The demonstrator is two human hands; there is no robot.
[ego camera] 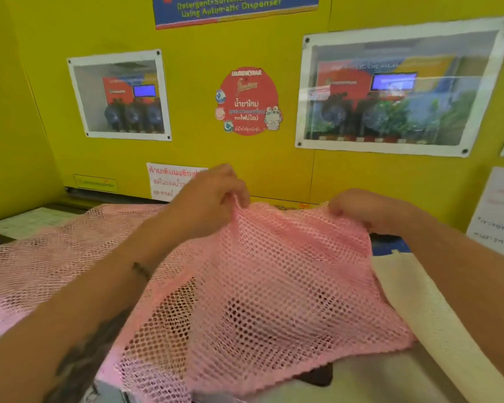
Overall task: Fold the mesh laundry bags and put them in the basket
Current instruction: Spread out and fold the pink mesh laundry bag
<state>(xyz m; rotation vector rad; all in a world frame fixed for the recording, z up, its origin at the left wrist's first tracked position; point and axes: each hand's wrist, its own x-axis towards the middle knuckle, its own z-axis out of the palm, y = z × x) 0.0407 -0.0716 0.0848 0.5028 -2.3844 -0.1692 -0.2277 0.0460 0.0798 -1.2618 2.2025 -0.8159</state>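
Place: a self-service laundry shop.
Wall: bright yellow panels (pixel 274 48) fill the background.
Banner: a blue sign (pixel 236 8) at the top reads "Detergent+Softener" and "Using Automatic Dispenser".
Sticker: a round red label (pixel 248 101) carries the word "LAUNDRYBAR" over Thai text.
Windows: two screwed-on clear panels (pixel 402 88) show dispenser pumps behind them.
Notices: printed Thai notices (pixel 169 180) are stuck lower down.

pink mesh bag (pixel 274 286) held up by top edge, draping twd viewer; cream mesh bag (pixel 425 309) flat beside it, right.
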